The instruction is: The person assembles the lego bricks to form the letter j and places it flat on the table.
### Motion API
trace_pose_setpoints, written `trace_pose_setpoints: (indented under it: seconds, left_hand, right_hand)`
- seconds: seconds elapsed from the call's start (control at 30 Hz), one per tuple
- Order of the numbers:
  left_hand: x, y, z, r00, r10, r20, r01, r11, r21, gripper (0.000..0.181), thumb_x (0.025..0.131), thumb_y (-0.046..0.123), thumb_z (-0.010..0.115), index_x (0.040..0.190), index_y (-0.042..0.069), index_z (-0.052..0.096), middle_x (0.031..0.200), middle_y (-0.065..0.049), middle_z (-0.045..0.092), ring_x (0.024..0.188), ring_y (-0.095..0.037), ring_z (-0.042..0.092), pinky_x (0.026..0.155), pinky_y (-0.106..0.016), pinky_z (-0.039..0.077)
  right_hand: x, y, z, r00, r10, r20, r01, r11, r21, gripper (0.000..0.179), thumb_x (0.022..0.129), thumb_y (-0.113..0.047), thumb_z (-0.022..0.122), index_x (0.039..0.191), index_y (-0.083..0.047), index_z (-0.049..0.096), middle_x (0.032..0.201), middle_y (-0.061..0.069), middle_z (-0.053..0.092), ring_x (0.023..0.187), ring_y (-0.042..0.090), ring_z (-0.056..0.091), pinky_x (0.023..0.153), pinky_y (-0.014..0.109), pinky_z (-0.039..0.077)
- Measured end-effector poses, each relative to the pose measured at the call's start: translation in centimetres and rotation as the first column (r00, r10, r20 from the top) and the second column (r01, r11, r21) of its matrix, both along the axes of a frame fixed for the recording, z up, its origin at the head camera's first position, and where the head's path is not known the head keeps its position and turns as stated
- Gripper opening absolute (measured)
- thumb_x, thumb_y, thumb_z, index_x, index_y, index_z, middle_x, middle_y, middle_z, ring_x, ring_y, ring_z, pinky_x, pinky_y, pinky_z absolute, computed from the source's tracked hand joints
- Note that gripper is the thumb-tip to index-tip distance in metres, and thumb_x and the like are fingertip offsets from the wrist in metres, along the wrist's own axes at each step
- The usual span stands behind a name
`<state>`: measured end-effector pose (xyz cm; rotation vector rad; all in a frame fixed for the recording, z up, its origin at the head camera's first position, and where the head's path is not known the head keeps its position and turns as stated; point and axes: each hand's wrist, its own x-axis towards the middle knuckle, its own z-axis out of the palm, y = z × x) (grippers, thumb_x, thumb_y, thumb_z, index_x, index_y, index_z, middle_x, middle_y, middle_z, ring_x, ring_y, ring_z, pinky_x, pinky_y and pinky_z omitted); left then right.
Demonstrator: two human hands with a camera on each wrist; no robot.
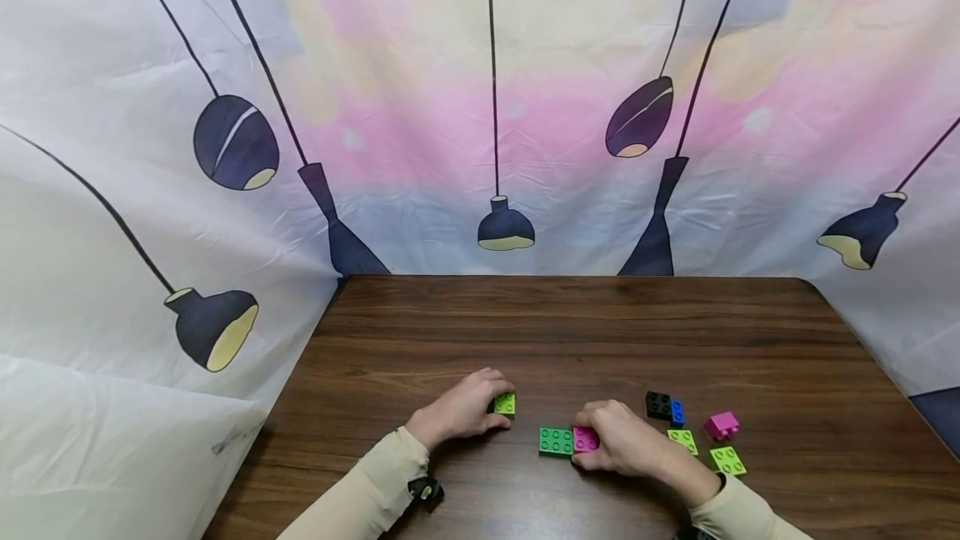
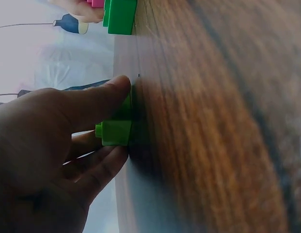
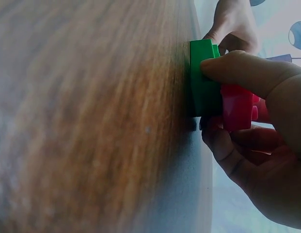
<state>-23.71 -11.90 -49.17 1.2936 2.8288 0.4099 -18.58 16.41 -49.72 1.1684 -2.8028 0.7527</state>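
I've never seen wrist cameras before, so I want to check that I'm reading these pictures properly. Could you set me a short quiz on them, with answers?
1. What colour is the brick in the left hand?
2. True or false: the pink brick in the right hand sits higher than the green brick.
3. Fill in the colour: right beside the black brick is a ____ brick.

Key:
1. Light green: it is the light green brick.
2. True: the right wrist view shows the pink one raised above the green one.
3. Blue: it is the blue brick.
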Motion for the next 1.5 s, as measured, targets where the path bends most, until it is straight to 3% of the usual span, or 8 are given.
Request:
trace_pose_setpoints:
  seconds: [0.5, 0.93, 1.33, 1.5]
  left_hand:
    - [-0.1, 0.3, 0.1, 1.0, 0.005, -0.013, -0.005, 1.0, -0.013, 0.035, 0.086, 0.03, 0.074, 0.114, 0.01, 0.068, 0.105, 0.001, 0.064, 0.096, -0.01, 0.057, 0.079, -0.022, 0.05]
    - [0.4, 0.9, 0.8, 0.999, -0.024, -0.049, 0.025, 0.999, 0.024, 0.034, 0.085, 0.029, 0.075, 0.112, 0.01, 0.067, 0.104, 0.001, 0.063, 0.093, -0.009, 0.058, 0.078, -0.023, 0.049]
    - [1.1, 1.4, 1.6, 0.996, -0.075, 0.057, 0.071, 0.995, 0.069, 0.034, 0.088, 0.024, 0.073, 0.117, 0.007, 0.065, 0.103, 0.002, 0.06, 0.084, -0.002, 0.052, 0.071, -0.013, 0.045]
    - [1.2, 1.8, 1.7, 0.994, -0.094, 0.056, 0.089, 0.993, 0.074, 0.035, 0.088, 0.025, 0.072, 0.117, 0.007, 0.065, 0.106, 0.002, 0.062, 0.089, -0.003, 0.055, 0.075, -0.013, 0.046]
  right_hand:
    - [-0.1, 0.0, -0.1, 1.0, -0.003, 0.004, 0.003, 1.0, 0.004, 0.029, 0.077, -0.029, 0.08, 0.096, -0.009, 0.071, 0.086, -0.007, 0.063, 0.074, -0.002, 0.052, 0.061, 0.018, 0.046]
    - [0.0, 0.0, 0.0, 1.0, 0.016, -0.001, -0.016, 1.0, -0.009, 0.027, 0.077, -0.027, 0.08, 0.095, -0.01, 0.071, 0.085, -0.007, 0.063, 0.073, -0.003, 0.049, 0.059, 0.017, 0.044]
    - [0.0, 0.0, -0.2, 1.0, 0.002, 0.019, -0.002, 1.0, 0.001, 0.027, 0.078, -0.029, 0.08, 0.095, -0.01, 0.071, 0.086, -0.007, 0.063, 0.073, -0.003, 0.05, 0.059, 0.017, 0.044]
    - [0.0, 0.0, -0.2, 1.0, 0.003, 0.01, -0.003, 1.0, -0.001, 0.026, 0.077, -0.028, 0.08, 0.094, -0.011, 0.07, 0.084, -0.009, 0.061, 0.071, -0.003, 0.049, 0.058, 0.016, 0.043]
